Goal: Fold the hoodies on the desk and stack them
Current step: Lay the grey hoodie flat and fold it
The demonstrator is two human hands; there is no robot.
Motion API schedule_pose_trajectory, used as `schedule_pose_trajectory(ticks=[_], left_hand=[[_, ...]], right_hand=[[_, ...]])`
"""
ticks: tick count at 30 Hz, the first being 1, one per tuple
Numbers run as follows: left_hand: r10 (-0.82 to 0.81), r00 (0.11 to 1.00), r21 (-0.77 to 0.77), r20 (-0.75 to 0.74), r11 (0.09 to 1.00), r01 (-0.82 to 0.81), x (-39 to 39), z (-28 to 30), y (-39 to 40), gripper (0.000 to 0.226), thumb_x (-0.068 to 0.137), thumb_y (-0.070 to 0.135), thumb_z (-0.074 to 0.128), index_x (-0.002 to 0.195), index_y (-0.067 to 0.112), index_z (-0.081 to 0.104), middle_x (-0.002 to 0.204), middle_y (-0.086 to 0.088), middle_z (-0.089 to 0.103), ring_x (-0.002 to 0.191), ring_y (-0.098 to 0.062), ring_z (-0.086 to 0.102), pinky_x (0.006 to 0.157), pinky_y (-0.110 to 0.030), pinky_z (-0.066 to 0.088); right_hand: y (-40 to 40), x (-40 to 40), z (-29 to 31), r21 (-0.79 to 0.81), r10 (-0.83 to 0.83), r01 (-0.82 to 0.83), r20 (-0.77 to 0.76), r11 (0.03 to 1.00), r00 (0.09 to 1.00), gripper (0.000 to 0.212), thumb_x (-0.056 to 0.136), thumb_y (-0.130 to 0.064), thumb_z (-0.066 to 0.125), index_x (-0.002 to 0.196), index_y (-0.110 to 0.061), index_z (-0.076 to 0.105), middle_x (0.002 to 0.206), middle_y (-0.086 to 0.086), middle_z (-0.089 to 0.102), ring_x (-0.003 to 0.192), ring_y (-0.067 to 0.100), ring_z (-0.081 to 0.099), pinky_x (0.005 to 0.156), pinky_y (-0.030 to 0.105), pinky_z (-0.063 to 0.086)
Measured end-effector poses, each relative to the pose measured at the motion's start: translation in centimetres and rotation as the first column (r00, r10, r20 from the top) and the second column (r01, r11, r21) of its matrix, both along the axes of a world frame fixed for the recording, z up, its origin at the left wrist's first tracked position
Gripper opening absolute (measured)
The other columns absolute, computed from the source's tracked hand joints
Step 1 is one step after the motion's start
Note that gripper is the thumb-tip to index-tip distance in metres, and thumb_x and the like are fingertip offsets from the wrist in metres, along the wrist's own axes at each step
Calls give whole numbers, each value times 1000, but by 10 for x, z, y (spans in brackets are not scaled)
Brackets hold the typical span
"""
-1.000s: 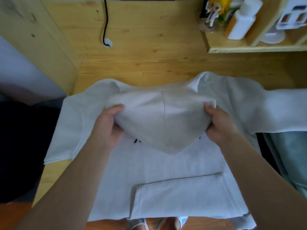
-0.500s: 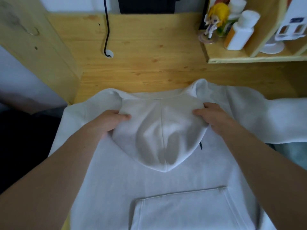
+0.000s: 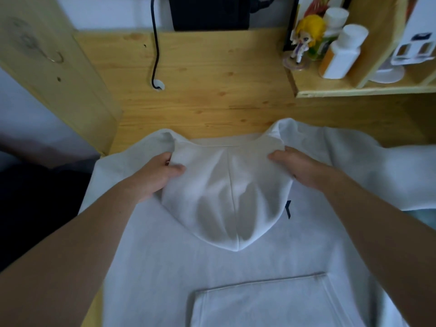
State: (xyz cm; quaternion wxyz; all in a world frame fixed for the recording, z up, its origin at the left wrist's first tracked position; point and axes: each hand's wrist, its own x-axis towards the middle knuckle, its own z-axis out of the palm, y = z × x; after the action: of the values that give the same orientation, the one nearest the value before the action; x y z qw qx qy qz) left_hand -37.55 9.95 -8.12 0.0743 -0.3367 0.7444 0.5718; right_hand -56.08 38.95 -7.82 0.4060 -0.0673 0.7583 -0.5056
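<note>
A white hoodie (image 3: 212,267) lies front up on the wooden desk (image 3: 212,90), its pouch pocket (image 3: 259,303) nearest me. The hood (image 3: 226,197) is folded down flat over the chest, point toward me. My left hand (image 3: 153,178) pinches the hood's left edge, thumb on top and fingers tucked under the cloth. At the opposite edge, near the collar, my right hand (image 3: 299,168) holds the hood with its fingers lying over the fabric. One sleeve (image 3: 389,175) stretches off to the right. A bit of dark print (image 3: 288,208) peeks out beside the hood.
A black cable (image 3: 154,55) drops into a hole at the back of the desk. A raised shelf (image 3: 354,90) at the back right carries a figurine (image 3: 304,36) and white bottles (image 3: 342,53). A wooden side panel (image 3: 59,79) stands at the left. Bare desk lies beyond the collar.
Both hands brought the lifted hood down and laid it flat on the chest, then slid up its edges toward the collar. The view has moved closer.
</note>
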Motion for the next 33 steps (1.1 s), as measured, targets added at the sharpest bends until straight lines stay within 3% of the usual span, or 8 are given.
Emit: schedule_pose_trajectory(ticks=[4, 8, 12, 15, 21, 26, 30, 33], left_hand=[[-64, 995, -92, 80, 993, 71, 4, -4, -6, 16, 99, 27, 64, 110, 17, 68, 109, 0, 74, 103, -19, 68, 93, -35, 52], [69, 992, -64, 107, 996, -63, 1, -1, -10, 33, 104, 36, 49, 95, 15, 72, 97, -4, 73, 93, -23, 64, 88, -36, 44], [-203, 945, -249, 258, 931, 268, 7, 1, -17, 38, 93, -2, 45, 104, 22, 72, 102, 0, 72, 100, -21, 62, 91, -37, 46], [-290, 923, -212, 253, 914, 346, 8, 0, -17, 29, 96, 10, 53, 110, 27, 73, 107, 7, 73, 104, -14, 63, 96, -36, 47], [-69, 989, -341, 129, 934, 109, 3, -7, -13, 20, 103, 23, 49, 98, 18, 67, 96, -1, 67, 91, -18, 58, 77, -32, 45], [-55, 985, -537, 164, 833, 135, 14, -17, -5, 21, 100, 9, 46, 102, 16, 66, 95, -3, 64, 92, -25, 58, 74, -31, 40], [87, 993, -500, 77, 865, -37, 10, -16, 6, 24, 101, 13, 46, 100, 17, 70, 95, -2, 65, 94, -26, 59, 77, -31, 40], [236, 971, -324, -30, 917, -233, 3, -19, 10, 18, 97, 12, 57, 104, 17, 73, 93, -1, 71, 94, -25, 66, 72, -29, 46]], right_hand=[[-3, 7, 7, 195, 197, -176, -97, 965, 975, 42, 93, -63, 54, 120, -31, 61, 117, -11, 66, 108, 13, 64, 101, 34, 47], [6, -3, 0, 89, -139, 139, -11, 986, 990, 87, 78, -85, 41, 134, -21, 59, 135, -1, 59, 125, 19, 56, 115, 40, 38], [15, -6, -7, -7, -195, 196, 38, 981, 980, 31, 104, -30, 48, 126, -15, 64, 126, 4, 69, 116, 22, 64, 102, 38, 50], [21, 2, 0, -59, -77, 77, -6, 995, 997, 54, 85, 19, 36, 111, -12, 72, 105, 4, 77, 106, 22, 70, 85, 31, 57], [8, 5, -5, 356, 333, -206, -345, 912, 878, 24, 92, -4, 51, 99, -20, 67, 94, -9, 66, 87, 8, 60, 77, 26, 48], [8, -1, -26, 796, 613, -14, -454, 605, 647, 4, 96, -18, 51, 100, -17, 52, 109, 8, 43, 98, 30, 56, 88, 40, 47], [5, -9, -30, 685, 478, 77, -579, 724, 661, 11, 95, -18, 51, 85, -22, 52, 81, -2, 53, 88, 29, 63, 74, 34, 47], [5, -28, -22, 490, 118, 212, -560, 846, 820, 22, 95, -10, 48, 103, -22, 66, 90, 2, 65, 92, 27, 62, 78, 31, 47]])
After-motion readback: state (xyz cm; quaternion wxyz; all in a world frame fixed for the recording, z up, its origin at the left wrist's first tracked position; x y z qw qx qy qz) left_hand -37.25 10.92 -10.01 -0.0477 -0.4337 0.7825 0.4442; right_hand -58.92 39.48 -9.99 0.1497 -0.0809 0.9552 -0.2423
